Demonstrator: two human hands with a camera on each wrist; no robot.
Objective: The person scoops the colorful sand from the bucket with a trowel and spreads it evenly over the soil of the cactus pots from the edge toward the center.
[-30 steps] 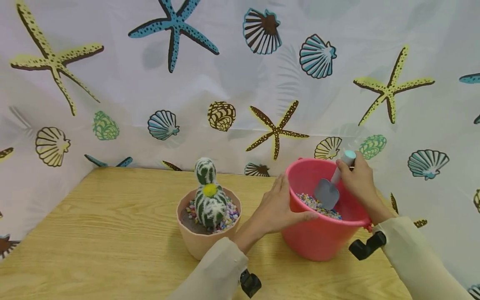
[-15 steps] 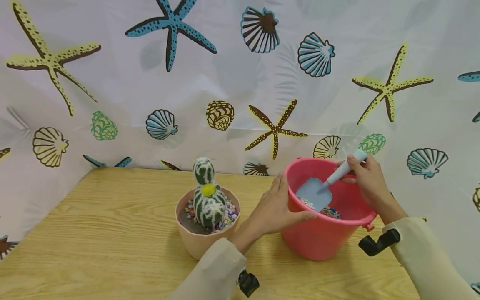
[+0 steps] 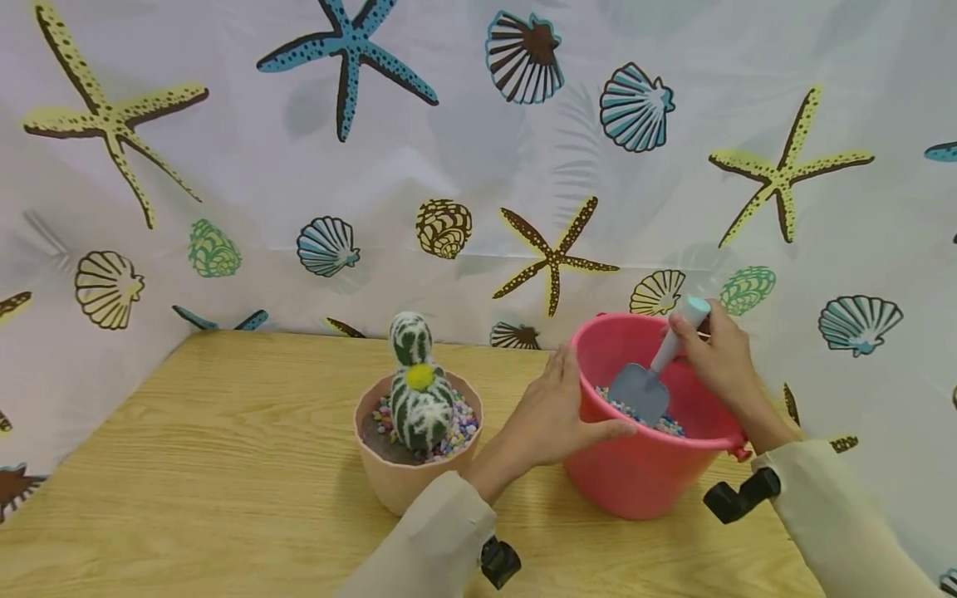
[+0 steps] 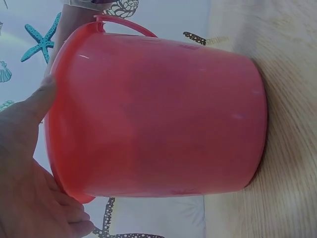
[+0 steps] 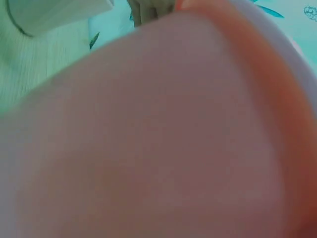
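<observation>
A pink bucket (image 3: 628,482) stands upright on the table with small coloured pebbles (image 3: 669,426) in its bottom. My left hand (image 3: 544,415) rests against its near left rim, fingers fairly straight and thumb spread along the front; the left wrist view shows this hand (image 4: 25,168) touching the rim too. Over the bucket, my right hand (image 3: 719,353) grips the pale handle of a small toy shovel (image 3: 640,394), whose grey-blue blade points down among the pebbles. In the right wrist view the bucket's wall (image 5: 163,124) fills most of the frame, blurred, and hides the shovel.
Left of the bucket stands a peach flowerpot (image 3: 407,486) holding a fuzzy green toy cactus (image 3: 420,415), coloured pebbles and a grey patch. Beneath is a wooden table (image 3: 209,465). Behind hangs a white cloth (image 3: 463,166) printed with shells and starfish.
The shovel swung left and tilted flatter with pale pebbles by its blade half a second ago; now it stands steeper again in the pebbles. My left hand and the bucket have stayed put.
</observation>
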